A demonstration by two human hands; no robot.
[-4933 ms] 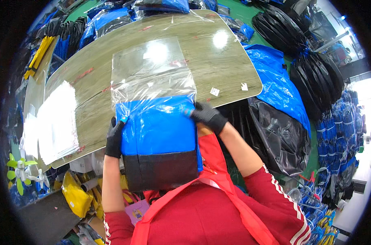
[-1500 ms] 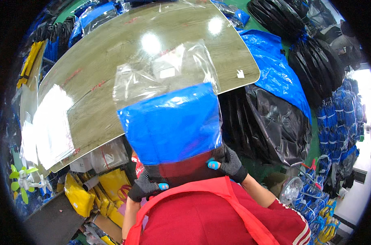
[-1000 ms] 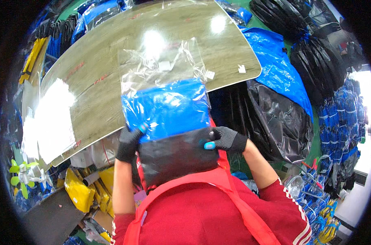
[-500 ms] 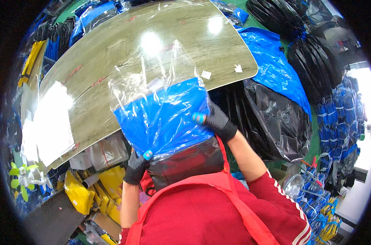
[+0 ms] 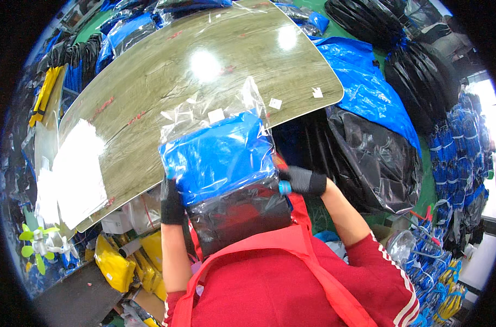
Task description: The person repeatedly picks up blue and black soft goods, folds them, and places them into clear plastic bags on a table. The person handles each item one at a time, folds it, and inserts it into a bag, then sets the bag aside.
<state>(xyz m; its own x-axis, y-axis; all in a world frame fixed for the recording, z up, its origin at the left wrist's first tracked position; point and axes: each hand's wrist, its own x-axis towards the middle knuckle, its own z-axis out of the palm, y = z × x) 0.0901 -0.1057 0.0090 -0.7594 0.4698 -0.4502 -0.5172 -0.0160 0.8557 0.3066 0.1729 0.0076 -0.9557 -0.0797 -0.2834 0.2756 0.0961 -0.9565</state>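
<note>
A folded blue-and-black item in a clear plastic bag [image 5: 220, 158] is held in front of my body. Its blue part lies toward the table and its black part toward my apron. Grey-black gloves with teal tips cover both hands. My left hand [image 5: 172, 200] grips the left edge of the bag, its fingers mostly hidden at the side. On the right edge, my right hand [image 5: 303, 181] is closed, with its teal thumb tip against the black part. The loose clear end of the bag stands crumpled over the table's near edge.
A wood-patterned table [image 5: 144, 82] stretches ahead, with white sheets [image 5: 79, 169] on its left and small white labels [image 5: 275, 103] near the bag. Large black plastic-wrapped bundles [image 5: 368, 158] lie to the right. Yellow packages [image 5: 114, 259] and a green-bladed fan [image 5: 38, 245] are at lower left.
Both hands have shifted from the front of the bag out to its side edges. The bag's loose clear end now reaches less far over the table and looks more crumpled.
</note>
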